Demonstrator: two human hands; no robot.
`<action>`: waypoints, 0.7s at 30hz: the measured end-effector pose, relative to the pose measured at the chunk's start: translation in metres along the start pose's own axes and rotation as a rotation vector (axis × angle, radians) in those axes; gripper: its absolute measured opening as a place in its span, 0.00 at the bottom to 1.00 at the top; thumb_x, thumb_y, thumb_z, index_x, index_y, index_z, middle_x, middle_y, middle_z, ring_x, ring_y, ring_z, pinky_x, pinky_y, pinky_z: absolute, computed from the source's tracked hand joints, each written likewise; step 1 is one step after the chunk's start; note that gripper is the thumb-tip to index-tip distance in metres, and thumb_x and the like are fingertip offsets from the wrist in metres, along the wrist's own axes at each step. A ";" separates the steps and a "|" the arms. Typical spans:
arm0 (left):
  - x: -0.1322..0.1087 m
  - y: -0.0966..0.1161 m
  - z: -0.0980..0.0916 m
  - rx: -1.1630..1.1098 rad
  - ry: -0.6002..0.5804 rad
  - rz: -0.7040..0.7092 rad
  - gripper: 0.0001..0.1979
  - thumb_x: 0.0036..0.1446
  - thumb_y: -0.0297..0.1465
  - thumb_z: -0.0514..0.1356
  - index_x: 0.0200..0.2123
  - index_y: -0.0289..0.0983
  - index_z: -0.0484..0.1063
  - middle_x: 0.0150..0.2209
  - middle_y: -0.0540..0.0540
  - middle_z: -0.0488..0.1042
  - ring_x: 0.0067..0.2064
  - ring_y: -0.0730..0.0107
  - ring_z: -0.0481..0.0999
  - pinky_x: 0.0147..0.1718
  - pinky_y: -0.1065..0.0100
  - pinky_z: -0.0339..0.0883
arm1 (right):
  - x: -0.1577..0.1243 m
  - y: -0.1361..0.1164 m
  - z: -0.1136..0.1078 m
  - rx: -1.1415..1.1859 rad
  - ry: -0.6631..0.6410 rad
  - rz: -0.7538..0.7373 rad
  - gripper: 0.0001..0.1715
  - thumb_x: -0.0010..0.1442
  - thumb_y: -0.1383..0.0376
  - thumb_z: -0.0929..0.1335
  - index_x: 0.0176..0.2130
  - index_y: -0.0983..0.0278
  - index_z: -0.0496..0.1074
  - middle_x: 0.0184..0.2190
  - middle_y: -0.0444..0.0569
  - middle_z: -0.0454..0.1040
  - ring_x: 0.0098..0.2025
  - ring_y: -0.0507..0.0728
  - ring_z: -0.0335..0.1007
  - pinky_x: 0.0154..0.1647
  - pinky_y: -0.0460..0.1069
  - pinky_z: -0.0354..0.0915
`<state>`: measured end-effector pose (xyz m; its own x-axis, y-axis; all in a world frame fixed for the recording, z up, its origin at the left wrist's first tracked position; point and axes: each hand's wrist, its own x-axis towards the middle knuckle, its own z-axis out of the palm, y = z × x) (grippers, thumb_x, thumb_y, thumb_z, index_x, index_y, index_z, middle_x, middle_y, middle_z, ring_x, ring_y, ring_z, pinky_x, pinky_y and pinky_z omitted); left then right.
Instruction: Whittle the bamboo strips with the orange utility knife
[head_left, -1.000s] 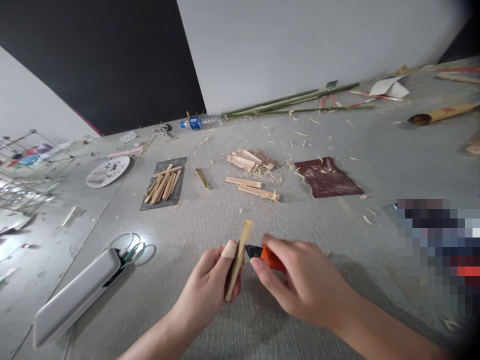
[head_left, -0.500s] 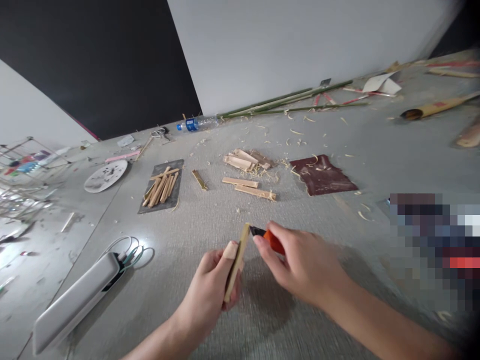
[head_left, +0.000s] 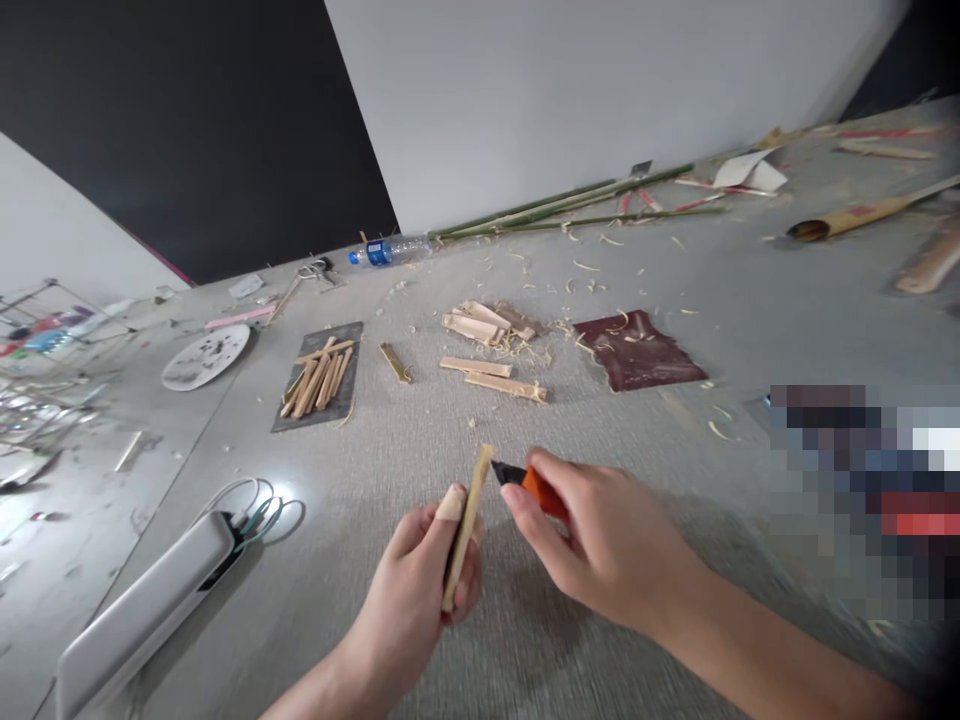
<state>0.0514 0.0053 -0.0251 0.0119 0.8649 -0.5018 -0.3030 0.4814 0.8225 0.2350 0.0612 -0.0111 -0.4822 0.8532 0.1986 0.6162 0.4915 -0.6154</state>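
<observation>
My left hand is closed around a thin bamboo strip, which stands at a slant with its upper end free. A tape or bandage wraps the left thumb. My right hand grips an orange utility knife, whose dark tip points at the strip's upper end; whether it touches is hard to tell. Beyond the hands lie two loose bamboo strips and a pile of split bamboo pieces among curly shavings. A shorter bamboo piece rests to their left.
Thin sticks lie on a dark sheet at left, near a white plate. A power bank with cables occupies the lower left. Brown sandpaper lies right of the pile. Bamboo poles and a plastic bottle line the wall.
The knife tip has shifted slightly down along the strip's upper end. The whole view has moved a little; both hands keep their holds.
</observation>
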 end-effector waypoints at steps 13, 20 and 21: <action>-0.002 0.001 -0.001 0.009 -0.002 0.001 0.30 0.61 0.57 0.62 0.24 0.38 0.64 0.14 0.57 0.56 0.17 0.80 0.55 0.17 0.74 0.49 | -0.004 -0.005 0.006 -0.015 -0.121 -0.005 0.22 0.73 0.48 0.59 0.31 0.57 0.58 0.19 0.39 0.67 0.19 0.52 0.60 0.25 0.50 0.49; -0.006 0.003 0.002 -0.041 0.017 -0.020 0.32 0.53 0.60 0.68 0.23 0.39 0.63 0.12 0.60 0.54 0.14 0.82 0.52 0.15 0.76 0.48 | -0.005 -0.006 0.002 -0.098 -0.111 -0.012 0.22 0.72 0.47 0.59 0.32 0.58 0.62 0.20 0.41 0.71 0.19 0.55 0.66 0.25 0.50 0.48; -0.006 0.004 0.002 -0.039 0.027 -0.025 0.32 0.52 0.60 0.68 0.23 0.39 0.63 0.12 0.60 0.54 0.14 0.82 0.52 0.14 0.76 0.48 | -0.006 -0.006 0.003 -0.130 -0.083 -0.019 0.22 0.72 0.47 0.59 0.32 0.58 0.62 0.20 0.41 0.71 0.19 0.55 0.67 0.25 0.50 0.48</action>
<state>0.0520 0.0023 -0.0181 -0.0061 0.8485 -0.5292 -0.3402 0.4959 0.7990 0.2321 0.0528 -0.0104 -0.5407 0.8291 0.1422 0.6793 0.5300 -0.5076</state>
